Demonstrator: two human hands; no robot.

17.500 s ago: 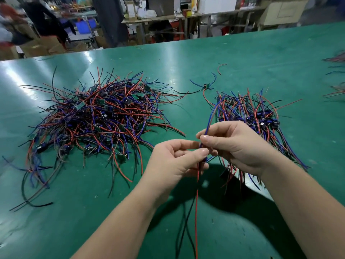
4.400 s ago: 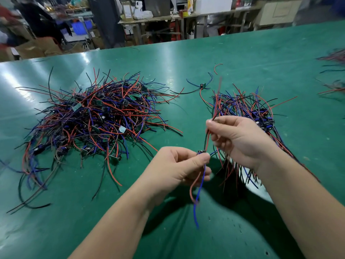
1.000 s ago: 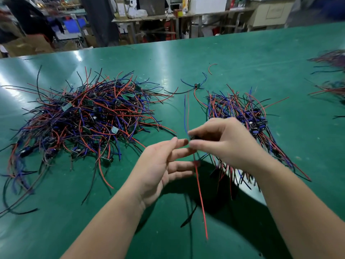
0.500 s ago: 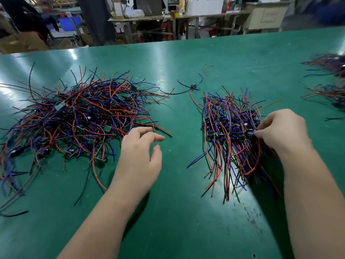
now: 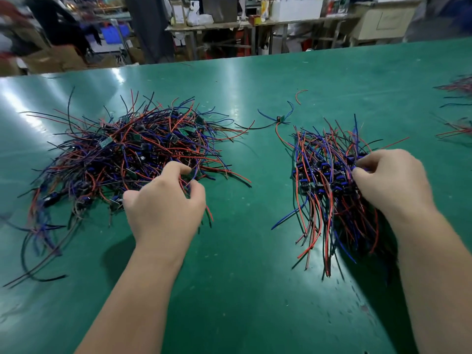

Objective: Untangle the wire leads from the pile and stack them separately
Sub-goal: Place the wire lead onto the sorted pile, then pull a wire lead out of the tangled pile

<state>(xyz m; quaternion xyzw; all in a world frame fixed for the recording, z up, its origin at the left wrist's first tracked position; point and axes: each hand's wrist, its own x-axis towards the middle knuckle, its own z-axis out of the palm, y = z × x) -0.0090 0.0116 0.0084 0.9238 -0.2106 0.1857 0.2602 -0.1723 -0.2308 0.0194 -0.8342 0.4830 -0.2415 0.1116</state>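
Observation:
A big tangled pile (image 5: pixel 132 159) of red, blue and black wire leads with small green boards lies on the left of the green table (image 5: pixel 242 290). My left hand (image 5: pixel 163 205) is at the pile's near right edge, with thumb and fingers curled round a few of its wires. On the right lies the sorted stack (image 5: pixel 329 190), its leads lined up side by side. My right hand (image 5: pixel 393 185) rests on the stack's right side, fingertips pinching a lead at its dark connector.
One loose lead (image 5: pixel 279 120) lies between the two heaps at the back, with a short red wire (image 5: pixel 300 94) beyond it. More wire bundles (image 5: pixel 457 108) lie at the table's far right edge. Benches, boxes and people stand behind the table.
My left hand has reached forward into the tangled pile's edge and curled round some wires. My right hand stays on the sorted stack, where it laid the last lead half a second ago.

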